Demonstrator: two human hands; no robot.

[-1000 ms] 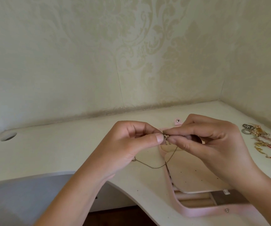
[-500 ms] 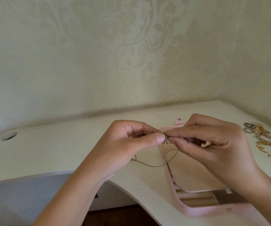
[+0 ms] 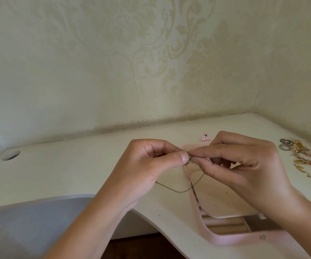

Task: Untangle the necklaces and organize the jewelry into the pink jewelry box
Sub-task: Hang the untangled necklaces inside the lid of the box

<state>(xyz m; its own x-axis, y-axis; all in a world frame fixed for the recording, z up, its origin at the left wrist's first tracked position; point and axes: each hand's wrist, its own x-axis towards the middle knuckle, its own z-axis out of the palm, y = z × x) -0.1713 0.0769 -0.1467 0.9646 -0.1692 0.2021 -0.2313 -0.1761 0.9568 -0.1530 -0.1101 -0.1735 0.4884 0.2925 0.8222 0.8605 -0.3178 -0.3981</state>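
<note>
Bearing jewelry box (image 3: 225,240): white corner desk (image 3: 76,174)

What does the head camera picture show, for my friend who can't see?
A left hand and a right hand pinch a thin chain necklace between their fingertips above an open pink jewelry box on a white desk; the chain droops below. Other jewelry lies to the right.

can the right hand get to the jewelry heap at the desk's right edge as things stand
Likely yes, once freed: the right hand and left hand pinch the thin bronze chain necklace, but the heap of gold, silver and pink-beaded jewelry lies uncovered on the white desk beside it.
</note>
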